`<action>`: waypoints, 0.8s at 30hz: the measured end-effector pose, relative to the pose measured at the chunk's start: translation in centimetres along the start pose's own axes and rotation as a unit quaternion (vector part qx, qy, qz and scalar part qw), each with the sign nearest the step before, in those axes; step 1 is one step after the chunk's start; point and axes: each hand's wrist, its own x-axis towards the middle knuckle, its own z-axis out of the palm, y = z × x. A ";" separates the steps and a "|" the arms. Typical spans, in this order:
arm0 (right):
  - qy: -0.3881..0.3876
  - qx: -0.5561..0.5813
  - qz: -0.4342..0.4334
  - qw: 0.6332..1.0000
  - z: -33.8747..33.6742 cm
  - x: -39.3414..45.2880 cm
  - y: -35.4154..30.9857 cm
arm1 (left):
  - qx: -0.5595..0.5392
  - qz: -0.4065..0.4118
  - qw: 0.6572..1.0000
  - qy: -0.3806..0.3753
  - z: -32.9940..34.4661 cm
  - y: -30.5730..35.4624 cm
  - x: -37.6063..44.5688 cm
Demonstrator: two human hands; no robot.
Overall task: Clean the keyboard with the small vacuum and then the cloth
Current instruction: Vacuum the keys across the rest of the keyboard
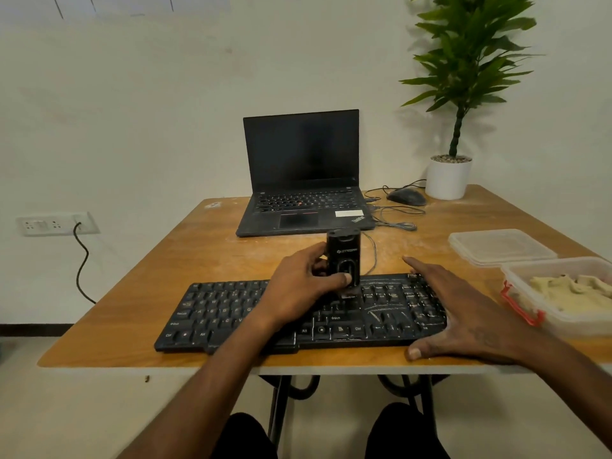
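Note:
A black keyboard (212,313), streaked with pale dust, lies along the near edge of the wooden table (149,276). My left hand (298,289) grips a small black vacuum (344,256) that stands upright with its nozzle down on the keys right of the middle; my thumb lies on its front. My right hand (463,313) rests flat with spread fingers on the keyboard's right end, thumb at the front edge. A beige cloth (576,289) lies crumpled in an open plastic box at the right.
An open black laptop (301,180) stands behind the keyboard, with a mouse (406,196) and loose cables to its right. A potted plant (448,177) fills the far right corner. The plastic box (530,309) and its lid (500,246) sit at the right edge.

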 end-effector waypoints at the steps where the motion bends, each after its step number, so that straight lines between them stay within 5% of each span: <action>1: 0.001 0.000 0.001 1.000 0.0 0.0 0.1 | 0.000 -0.006 1.000 0.005 -0.8 -0.3 -0.5; 24: -0.001 -0.004 0.004 1.000 0.1 0.1 0.0 | 0.023 -0.019 0.999 0.015 -3.0 -0.4 -3.7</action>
